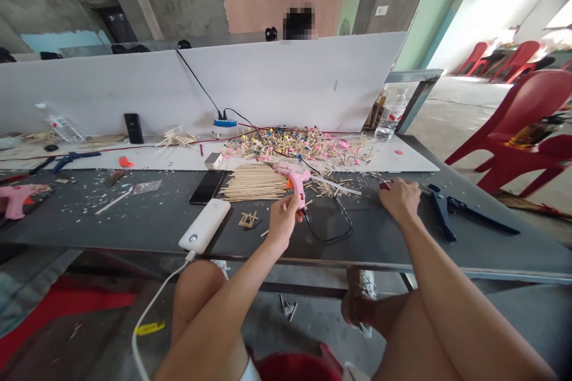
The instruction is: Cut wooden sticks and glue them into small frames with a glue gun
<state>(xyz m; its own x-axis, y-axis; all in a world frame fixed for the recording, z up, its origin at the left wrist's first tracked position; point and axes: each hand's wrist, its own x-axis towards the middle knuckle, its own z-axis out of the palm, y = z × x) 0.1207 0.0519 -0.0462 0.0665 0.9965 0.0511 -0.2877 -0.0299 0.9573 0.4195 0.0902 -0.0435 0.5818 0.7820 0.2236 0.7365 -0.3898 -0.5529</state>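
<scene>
My left hand (281,221) is wrapped round the handle of a pink hot glue gun (298,180), whose nozzle points left over a flat bundle of thin wooden sticks (254,183). A clear glue stick (336,185) juts out of the gun's back, and its black cord loops on the dark table. Farther right, my right hand (401,199) is closed low over the tabletop, its fingers round a small red item that is mostly hidden. Beside that hand lies a dark blue hand tool (441,212). A small square frame of sticks (247,220) sits left of my left hand.
Behind the bundle spreads a heap of short sticks with coloured ends (295,144). A white power bank (205,226) and a black phone (207,186) lie to the left. A water bottle (391,116) stands by the white partition (290,83). Red chairs (527,113) are at right.
</scene>
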